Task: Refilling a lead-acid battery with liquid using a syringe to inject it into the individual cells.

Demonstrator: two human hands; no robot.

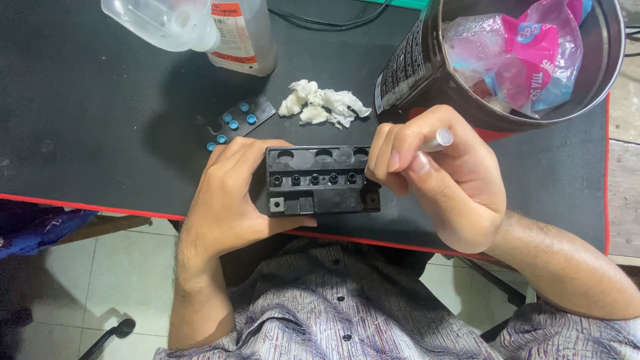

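Both of my forearms come up over my patterned shirt to 1 small black battery point(323, 180) at the near edge of the table point(87, 120). My left hand point(233, 193) is clamped on its left end; my right hand point(437, 177), at its right end, is closed around 1 slim white tube point(440, 140). The battery's long axis runs left to right, its 4 round ports facing me. Behind it lie 1 black cap strip point(239, 123), 1 tissue wad point(325, 103), 1 bottle point(240, 33) and 1 can point(413, 67).
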